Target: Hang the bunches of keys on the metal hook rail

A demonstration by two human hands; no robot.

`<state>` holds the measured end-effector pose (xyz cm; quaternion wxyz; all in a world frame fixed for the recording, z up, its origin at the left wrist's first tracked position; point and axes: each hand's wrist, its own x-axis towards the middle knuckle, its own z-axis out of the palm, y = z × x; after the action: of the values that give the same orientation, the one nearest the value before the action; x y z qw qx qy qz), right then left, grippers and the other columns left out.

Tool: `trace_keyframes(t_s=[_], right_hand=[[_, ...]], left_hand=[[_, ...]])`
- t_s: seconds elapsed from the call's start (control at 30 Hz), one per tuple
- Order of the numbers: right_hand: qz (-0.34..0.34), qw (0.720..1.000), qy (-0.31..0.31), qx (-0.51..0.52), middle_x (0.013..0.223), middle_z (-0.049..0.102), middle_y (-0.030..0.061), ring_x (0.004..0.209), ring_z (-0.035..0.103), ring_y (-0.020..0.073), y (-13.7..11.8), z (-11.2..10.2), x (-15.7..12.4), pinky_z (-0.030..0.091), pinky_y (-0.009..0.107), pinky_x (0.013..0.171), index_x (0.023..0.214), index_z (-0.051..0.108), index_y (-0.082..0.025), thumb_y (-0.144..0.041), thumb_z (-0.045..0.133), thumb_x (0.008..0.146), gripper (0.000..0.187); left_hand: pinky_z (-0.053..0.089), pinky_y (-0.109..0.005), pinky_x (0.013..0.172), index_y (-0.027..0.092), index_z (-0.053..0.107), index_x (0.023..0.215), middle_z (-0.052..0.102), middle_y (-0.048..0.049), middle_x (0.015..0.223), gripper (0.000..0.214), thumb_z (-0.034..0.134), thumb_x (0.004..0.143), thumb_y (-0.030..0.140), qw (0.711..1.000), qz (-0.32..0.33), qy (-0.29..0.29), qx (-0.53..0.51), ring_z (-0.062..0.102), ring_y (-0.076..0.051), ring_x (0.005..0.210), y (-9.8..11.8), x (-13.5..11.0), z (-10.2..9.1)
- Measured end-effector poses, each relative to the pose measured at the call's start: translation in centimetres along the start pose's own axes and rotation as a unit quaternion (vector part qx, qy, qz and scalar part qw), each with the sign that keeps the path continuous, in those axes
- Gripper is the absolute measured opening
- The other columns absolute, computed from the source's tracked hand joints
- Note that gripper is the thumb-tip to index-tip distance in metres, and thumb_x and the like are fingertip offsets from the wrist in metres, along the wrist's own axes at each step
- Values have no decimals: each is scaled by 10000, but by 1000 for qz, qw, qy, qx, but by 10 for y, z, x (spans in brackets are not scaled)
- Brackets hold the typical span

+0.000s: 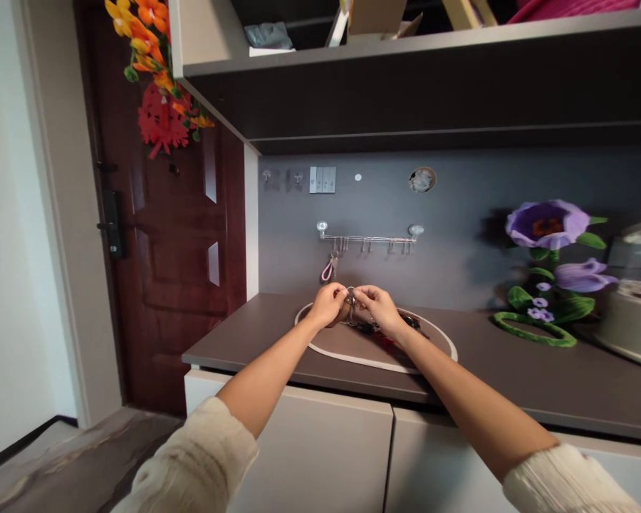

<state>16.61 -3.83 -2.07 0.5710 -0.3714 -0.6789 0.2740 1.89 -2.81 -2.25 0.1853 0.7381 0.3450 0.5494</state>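
Note:
Between my two hands, above the counter, is a bunch of keys on a metal ring. My left hand pinches the ring from the left, with something brown hanging beside its fingers. From the right, my right hand pinches the same ring. Under them lies an oval mat with a white rim, with dark and red small items on it, partly hidden by my right hand. Behind, a hook rail is fixed to the wall, and a pink key strap hangs from its left part.
A purple flower ornament with a green base stands on the counter at right, beside a pale appliance with a clear top. An overhead shelf juts out above. To the left is a dark red door with orange flowers.

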Motion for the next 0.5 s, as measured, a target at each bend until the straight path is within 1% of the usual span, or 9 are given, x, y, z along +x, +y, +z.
trace_keyframes(t_s=[0.17,0.3,0.4,0.5], right_hand=[[43,999,5,33,716,591,21,633,492,102,0,4,2,395,235,602,756,590,-140,-464,644,596,365],[36,999,0,35,710,585,16,657,495,108,1,6,9,393,248,641,728,582,-143,-438,647,600,328],[16,999,-14,35,675,553,-2,640,482,98,2,9,19,392,251,668,714,558,-143,-414,625,630,291],[-3,999,-19,33,648,521,-20,614,465,89,2,12,31,395,248,663,716,532,-153,-404,596,656,266]], left_hand=[[406,-229,664,133,556,733,581,-6,690,151,458,770,242,997,-26,31,-67,523,-107,651,-2,1,0],[404,-227,654,132,555,733,584,-11,689,141,464,768,233,995,-33,45,-82,527,-110,651,-1,2,0],[408,-231,660,132,560,759,596,-24,719,149,453,786,232,996,-26,66,-57,535,-115,668,-2,4,-1],[412,-245,719,136,565,792,608,-47,800,161,432,810,226,995,8,97,23,544,-128,751,-9,5,-3]])
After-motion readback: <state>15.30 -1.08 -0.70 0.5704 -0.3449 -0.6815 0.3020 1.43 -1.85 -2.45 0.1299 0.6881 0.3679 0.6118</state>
